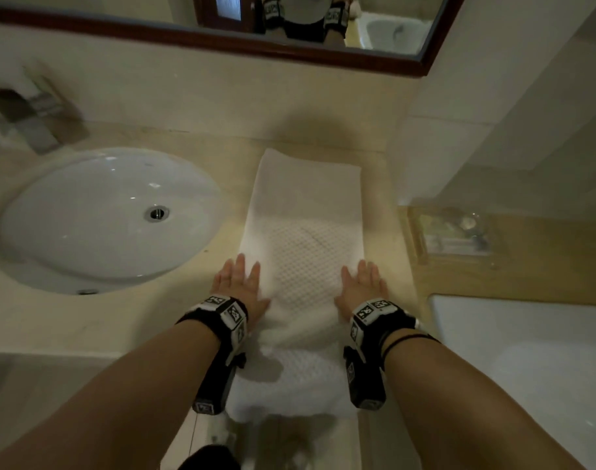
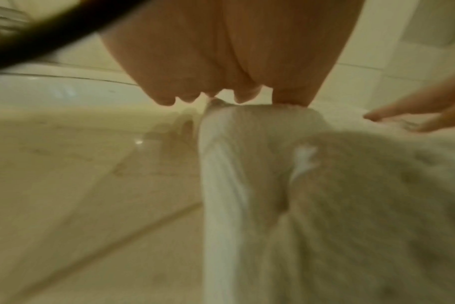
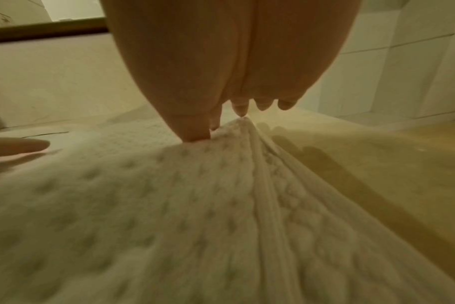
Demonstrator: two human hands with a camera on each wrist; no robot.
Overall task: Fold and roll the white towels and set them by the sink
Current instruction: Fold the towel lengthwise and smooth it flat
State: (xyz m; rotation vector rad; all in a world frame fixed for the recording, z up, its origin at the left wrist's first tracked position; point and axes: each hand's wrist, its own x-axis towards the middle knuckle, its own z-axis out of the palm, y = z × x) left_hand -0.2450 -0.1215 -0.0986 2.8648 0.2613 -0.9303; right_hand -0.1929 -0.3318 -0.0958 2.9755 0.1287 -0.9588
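A white waffle-textured towel [image 1: 303, 239] lies folded into a long strip on the beige counter [image 1: 147, 320], right of the sink [image 1: 96, 215]. Its near end hangs over the counter's front edge. My left hand [image 1: 238, 283] lies flat with straight fingers on the towel's left edge. My right hand [image 1: 362, 284] lies flat on its right edge. In the left wrist view the left hand [image 2: 221, 100] has its fingertips at the towel [image 2: 273, 185] border. In the right wrist view the right hand [image 3: 221, 119] presses its thumb onto the towel [image 3: 169, 216].
A chrome tap [image 1: 28, 113] stands behind the sink at the far left. A mirror [image 1: 289, 25] with a dark frame hangs above the counter. A clear soap dish [image 1: 452, 235] sits on a wooden ledge at right, with a tiled wall [image 1: 527, 113] beyond.
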